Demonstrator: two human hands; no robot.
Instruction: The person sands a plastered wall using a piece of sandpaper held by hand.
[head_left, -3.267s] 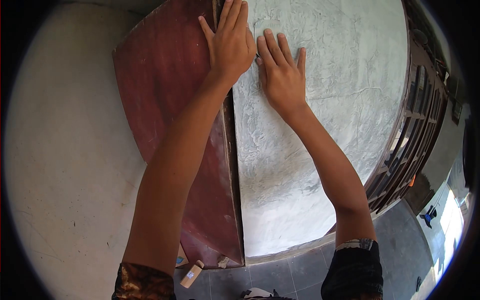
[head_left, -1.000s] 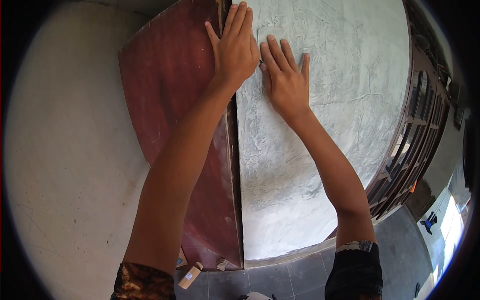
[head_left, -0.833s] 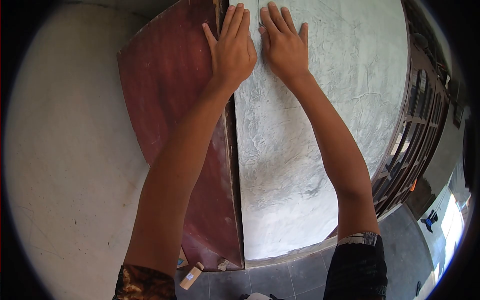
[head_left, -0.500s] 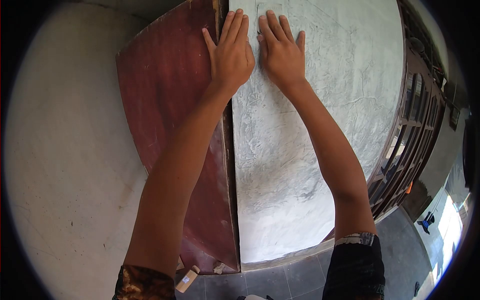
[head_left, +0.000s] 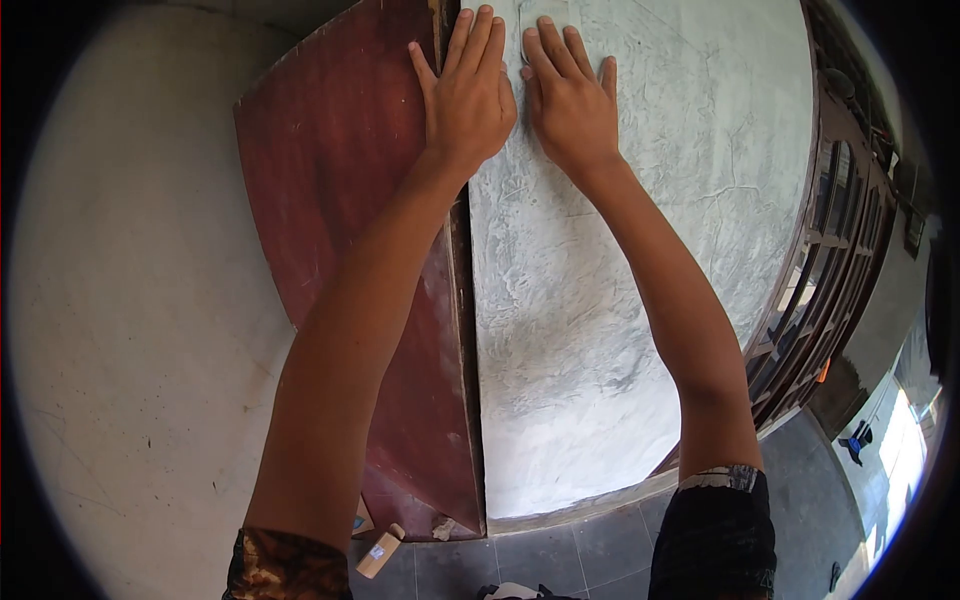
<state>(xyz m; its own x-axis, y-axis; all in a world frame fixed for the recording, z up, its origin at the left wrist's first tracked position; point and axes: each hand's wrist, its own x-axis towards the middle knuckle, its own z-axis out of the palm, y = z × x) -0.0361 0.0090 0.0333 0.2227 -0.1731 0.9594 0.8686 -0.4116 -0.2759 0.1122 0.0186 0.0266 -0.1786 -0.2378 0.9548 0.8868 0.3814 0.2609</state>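
My left hand (head_left: 468, 108) lies with fingers stretched out over the edge where the dark red wooden door (head_left: 340, 160) meets the pale plastered wall (head_left: 640, 250). Its little finger is spread over the red surface, and its other fingertips reach up along the seam. Just right of it, my right hand (head_left: 577, 105) rests flat on the wall, fingers apart. By its fingertips shows a thin, see-through rectangular patch (head_left: 549, 12), partly covered by the fingers; what it is cannot be made out. Neither hand is wrapped round anything.
A small cardboard box (head_left: 380, 551) lies on the grey tiled floor (head_left: 610, 550) near the door's foot. Brown-framed glass panels (head_left: 815, 250) stand at the right. A plain beige wall (head_left: 150, 300) fills the left side. A blue and black object (head_left: 856, 442) lies far right.
Both hands stay spread in nearly the same place, now slightly higher in view. The whole scene has shifted a little to the right.
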